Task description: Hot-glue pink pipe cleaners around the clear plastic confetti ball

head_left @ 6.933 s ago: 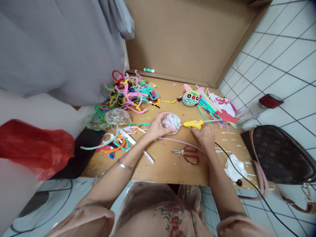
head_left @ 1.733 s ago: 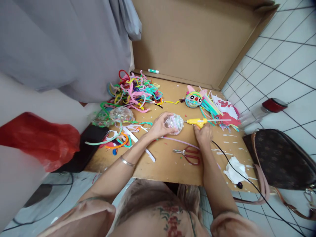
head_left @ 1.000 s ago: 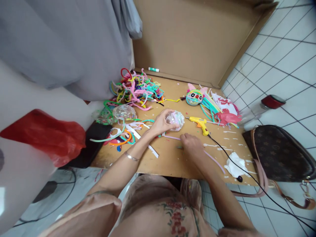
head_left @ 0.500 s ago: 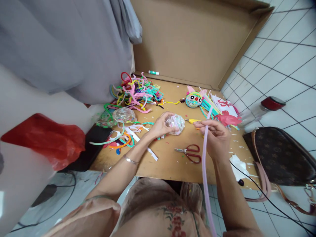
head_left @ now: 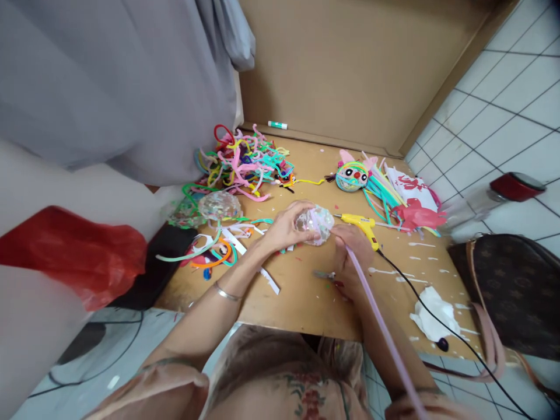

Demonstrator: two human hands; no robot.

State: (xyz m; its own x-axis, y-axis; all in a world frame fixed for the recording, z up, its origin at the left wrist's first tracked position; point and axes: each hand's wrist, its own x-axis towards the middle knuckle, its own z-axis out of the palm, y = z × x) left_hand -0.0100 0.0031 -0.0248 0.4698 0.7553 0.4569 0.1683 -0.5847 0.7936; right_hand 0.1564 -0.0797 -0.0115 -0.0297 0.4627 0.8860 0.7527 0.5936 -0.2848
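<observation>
My left hand point(head_left: 291, 224) is closed around a clear ball point(head_left: 322, 224) with a lilac strip across it, held above the table. My right hand point(head_left: 352, 251) pinches a long lilac pipe cleaner point(head_left: 371, 294) close to the ball's right side; the strand trails down past my forearm. Whether its end touches the ball I cannot tell. Partly under my right hand lies a pair of scissors point(head_left: 324, 274). A yellow glue gun point(head_left: 361, 223) rests just behind that hand, its black cord running to the lower right.
Heaped pipe cleaners point(head_left: 245, 160) lie at the back left, near another clear ball point(head_left: 219, 205). A decorated ball with eyes point(head_left: 351, 176) sits at the back right. Farther right are a red-lidded bottle point(head_left: 518, 186), a brown bag point(head_left: 507, 291) and a crumpled tissue point(head_left: 435, 313).
My right hand has moved left and down to the ball with the pipe cleaner, uncovering the glue gun and partly covering the scissors. My left hand keeps hold of the ball.
</observation>
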